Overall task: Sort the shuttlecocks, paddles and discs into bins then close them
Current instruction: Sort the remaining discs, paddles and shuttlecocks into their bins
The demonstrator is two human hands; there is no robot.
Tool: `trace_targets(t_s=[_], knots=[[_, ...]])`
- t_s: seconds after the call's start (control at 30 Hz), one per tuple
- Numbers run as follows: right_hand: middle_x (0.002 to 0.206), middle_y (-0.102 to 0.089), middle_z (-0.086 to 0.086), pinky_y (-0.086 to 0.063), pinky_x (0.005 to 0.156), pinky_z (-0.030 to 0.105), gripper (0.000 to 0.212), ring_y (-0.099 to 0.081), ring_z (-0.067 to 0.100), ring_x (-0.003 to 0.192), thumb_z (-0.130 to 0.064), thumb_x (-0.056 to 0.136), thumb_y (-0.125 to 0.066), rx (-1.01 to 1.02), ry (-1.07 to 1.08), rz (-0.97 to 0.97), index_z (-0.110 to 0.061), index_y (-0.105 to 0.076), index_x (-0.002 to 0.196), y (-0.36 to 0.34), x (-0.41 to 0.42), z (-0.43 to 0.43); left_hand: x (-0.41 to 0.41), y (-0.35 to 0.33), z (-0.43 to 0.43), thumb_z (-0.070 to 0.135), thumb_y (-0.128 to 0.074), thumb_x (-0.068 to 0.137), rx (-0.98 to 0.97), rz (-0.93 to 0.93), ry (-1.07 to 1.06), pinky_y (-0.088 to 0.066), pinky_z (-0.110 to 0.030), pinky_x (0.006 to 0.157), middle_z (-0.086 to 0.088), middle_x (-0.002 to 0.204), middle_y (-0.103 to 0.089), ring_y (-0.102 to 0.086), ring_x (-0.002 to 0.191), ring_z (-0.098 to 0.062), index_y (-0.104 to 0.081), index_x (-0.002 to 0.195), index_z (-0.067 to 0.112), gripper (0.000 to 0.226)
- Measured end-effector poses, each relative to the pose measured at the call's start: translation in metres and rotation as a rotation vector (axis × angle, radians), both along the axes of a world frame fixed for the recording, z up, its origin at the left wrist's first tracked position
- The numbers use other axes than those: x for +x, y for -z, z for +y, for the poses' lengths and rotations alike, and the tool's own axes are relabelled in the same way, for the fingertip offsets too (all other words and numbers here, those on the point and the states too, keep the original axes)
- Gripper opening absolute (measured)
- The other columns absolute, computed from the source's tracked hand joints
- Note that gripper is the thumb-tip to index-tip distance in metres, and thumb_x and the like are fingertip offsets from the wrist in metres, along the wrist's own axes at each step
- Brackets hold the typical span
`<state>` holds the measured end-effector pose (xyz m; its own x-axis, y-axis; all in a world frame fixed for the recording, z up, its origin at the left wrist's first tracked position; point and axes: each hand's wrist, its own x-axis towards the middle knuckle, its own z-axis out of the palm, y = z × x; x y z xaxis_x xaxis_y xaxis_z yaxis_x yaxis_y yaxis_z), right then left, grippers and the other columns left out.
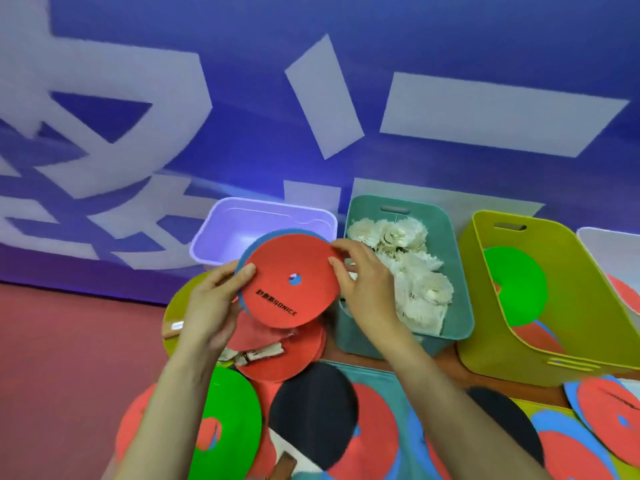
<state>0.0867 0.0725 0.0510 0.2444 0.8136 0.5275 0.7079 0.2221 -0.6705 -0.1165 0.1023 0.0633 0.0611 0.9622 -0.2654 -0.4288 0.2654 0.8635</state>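
Both hands pinch 1 red disc [289, 282] printed "SONICE" in black: left hand [211, 306] at its 9 o'clock edge, right hand [363, 282] at 3 o'clock. A blue disc [246, 255] lies behind it. The purple bin [207, 237] sits at 12 o'clock, and shuttlecocks [408, 265] fill the teal bin [450, 244] at 3 o'clock.

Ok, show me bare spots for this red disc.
Bare: inside the lilac bin, behind the red disc, and the red floor left of the pile, below the blue banner. Crowded: teal bin full of shuttlecocks; discs and paddles cover the near area.
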Motion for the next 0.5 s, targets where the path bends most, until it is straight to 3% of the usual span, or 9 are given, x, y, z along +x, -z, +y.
trace_targets(t_s=[0.17, 0.33, 0.5], knots=[[0.104, -0.061, -0.008, -0.054, 0.071, 0.041, 0.014, -0.060, 0.016, 0.092, -0.021, 0.088, -0.058, -0.007, 0.044, -0.072, -0.022, -0.062, 0.101, -0.021, -0.027, 0.059, -0.015, -0.006, 0.056, 0.003, -0.061, 0.086, -0.054, -0.101, -0.029, -0.058, -0.025, 0.070, -0.007, 0.090, -0.070, -0.067, 0.075, -0.012, -0.066, 0.092, 0.008, 0.010], [0.100, -0.057, -0.001, -0.048, 0.078, 0.044, 0.015, -0.055, 0.023, 0.090, -0.016, 0.087, -0.060, -0.262, 0.035, -0.065, -0.016, -0.053, 0.100, -0.026, -0.035, 0.105, -0.017, 0.003, 0.103, 0.006, -0.062, 0.086, -0.064, -0.124, 0.007, -0.055, -0.023, 0.073, -0.005, 0.095, -0.070, -0.066, 0.083, -0.012, -0.067, 0.097, 0.009, 0.012], [0.108, -0.056, 0.007, -0.046, 0.086, 0.041, 0.026, -0.059, 0.028, 0.096, -0.012, 0.091, -0.052, -0.445, 0.011, -0.141, -0.019, -0.062, 0.114, -0.025, -0.029, 0.139, -0.021, 0.016, 0.152, 0.007, -0.061, 0.088, -0.076, -0.075, 0.005, -0.050, -0.026, 0.071, -0.002, 0.090, -0.066, -0.061, 0.079, -0.014, -0.064, 0.090, 0.014, 0.007]])
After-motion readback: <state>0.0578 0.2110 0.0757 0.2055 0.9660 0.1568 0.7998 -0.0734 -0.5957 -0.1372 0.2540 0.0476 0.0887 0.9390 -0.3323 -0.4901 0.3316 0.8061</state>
